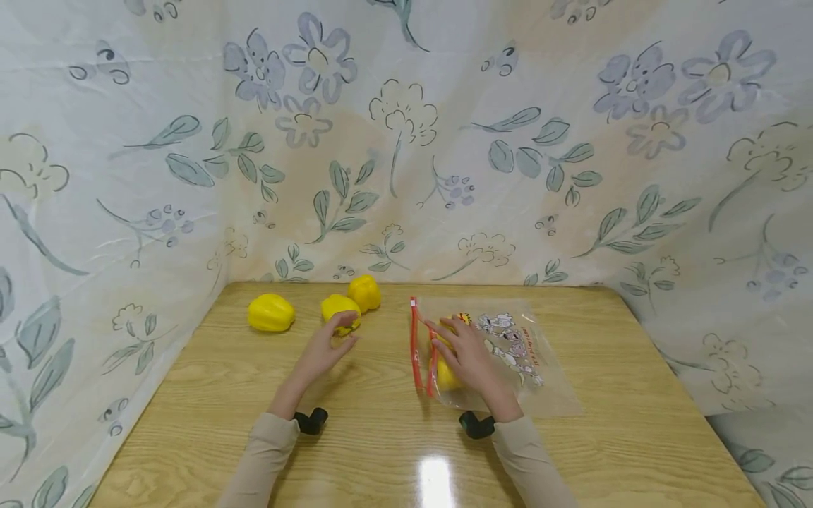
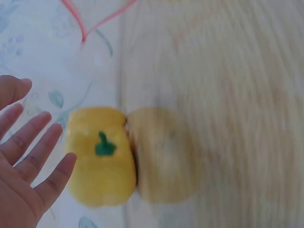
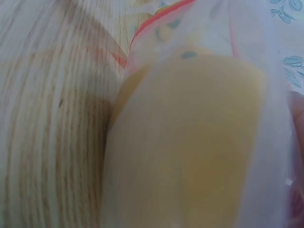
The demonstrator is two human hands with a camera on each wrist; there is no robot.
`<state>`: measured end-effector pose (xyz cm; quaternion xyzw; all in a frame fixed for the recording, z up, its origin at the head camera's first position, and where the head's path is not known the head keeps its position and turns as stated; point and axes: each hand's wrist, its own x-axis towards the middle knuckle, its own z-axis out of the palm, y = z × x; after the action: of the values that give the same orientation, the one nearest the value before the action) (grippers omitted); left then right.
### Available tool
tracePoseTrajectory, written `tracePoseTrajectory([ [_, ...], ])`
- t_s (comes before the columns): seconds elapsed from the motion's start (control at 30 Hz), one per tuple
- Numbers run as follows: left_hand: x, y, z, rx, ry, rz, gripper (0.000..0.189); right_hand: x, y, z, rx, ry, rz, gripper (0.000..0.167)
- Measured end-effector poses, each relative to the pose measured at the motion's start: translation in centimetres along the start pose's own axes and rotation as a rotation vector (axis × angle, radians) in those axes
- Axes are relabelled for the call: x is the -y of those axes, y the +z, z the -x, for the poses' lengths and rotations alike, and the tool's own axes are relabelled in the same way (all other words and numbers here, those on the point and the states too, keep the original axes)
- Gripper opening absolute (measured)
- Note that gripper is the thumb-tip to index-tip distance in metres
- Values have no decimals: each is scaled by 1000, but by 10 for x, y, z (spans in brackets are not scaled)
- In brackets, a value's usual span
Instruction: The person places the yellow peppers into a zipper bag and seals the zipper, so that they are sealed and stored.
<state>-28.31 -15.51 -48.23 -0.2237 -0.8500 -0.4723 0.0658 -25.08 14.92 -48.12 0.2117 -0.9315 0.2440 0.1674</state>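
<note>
My left hand (image 1: 324, 349) reaches over the table with its fingers spread and holds nothing. Just beyond its fingertips lies a yellow bell pepper (image 1: 336, 307). A second yellow bell pepper (image 1: 365, 293) sits close behind that one, and a third pepper (image 1: 271, 312) lies farther left. In the left wrist view a yellow pepper (image 2: 102, 166) shows a green stem beside the spread fingers (image 2: 35, 142). My right hand (image 1: 468, 355) holds the red-edged mouth of a clear plastic zip bag (image 1: 552, 388). Inside the bag lies another yellow pepper (image 1: 447, 374), partly hidden by the hand; the right wrist view shows this pepper (image 3: 190, 142) through the plastic.
The wooden table (image 1: 375, 437) reaches back to a floral curtain (image 1: 406, 212), which also hangs along both sides. Printed cartoon figures mark the top of the bag. A black device (image 1: 311, 421) sits at the left wrist and another device (image 1: 476, 425) at the right.
</note>
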Motion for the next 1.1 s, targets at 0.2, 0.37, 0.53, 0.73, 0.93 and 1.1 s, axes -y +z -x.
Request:
tracePoseTrajectory([
  [0.2,6,-19,3,-20,-8,-48,44,-1,0,0,2,4,19,39],
  [0.37,13,-34,4,-28,6,-83,45,-1,0,1,0,4,9,38],
  [0.53,20,-49,6,-51,0,-154,46,-1,1,1,-3,1,-5,38],
  [0.73,26,-65,8,-51,-30,-194,49,-2,2,1,4,1,1,38],
  [0.93,35,-77,8,-6,-30,-234,54,-2,2,2,1,0,12,38],
  [1.1,47,-87,8,-17,17,-282,58,-1,3,3,-3,-8,8,38],
])
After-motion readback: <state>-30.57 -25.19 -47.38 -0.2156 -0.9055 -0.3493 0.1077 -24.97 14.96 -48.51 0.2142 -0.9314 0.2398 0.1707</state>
